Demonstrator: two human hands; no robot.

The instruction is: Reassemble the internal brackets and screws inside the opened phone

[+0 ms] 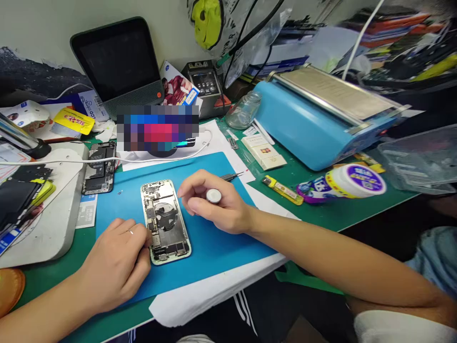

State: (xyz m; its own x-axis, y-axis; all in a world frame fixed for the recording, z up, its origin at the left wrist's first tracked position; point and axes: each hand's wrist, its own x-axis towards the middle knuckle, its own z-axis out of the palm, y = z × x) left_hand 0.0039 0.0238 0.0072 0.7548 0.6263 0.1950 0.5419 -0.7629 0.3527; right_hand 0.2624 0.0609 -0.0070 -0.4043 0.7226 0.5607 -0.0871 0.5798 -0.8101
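An opened smartphone (167, 233) with its inner parts showing lies on the blue mat (210, 252). My left hand (119, 255), a ring on one finger, is closed at the phone's left edge, with thumb and fingertips partly hidden. Right of the phone, my right hand (217, 205) has its fingers curled round a tool with a round grey end cap (213, 196), probably a screwdriver; its shaft is hidden by the hand. Behind that hand lies a thin dark tool (232, 176). Tiny screws (120, 192) rest on the mat left of the phone's top.
A second opened phone (100, 169) lies at the mat's upper left. A blue machine (307, 128), a glass jar (244, 109), a white-and-purple tub (346, 183) and a yellow lighter (283, 190) stand or lie rightward. A white cable (157, 159) crosses behind; a dark-screened display (117, 62) stands at back.
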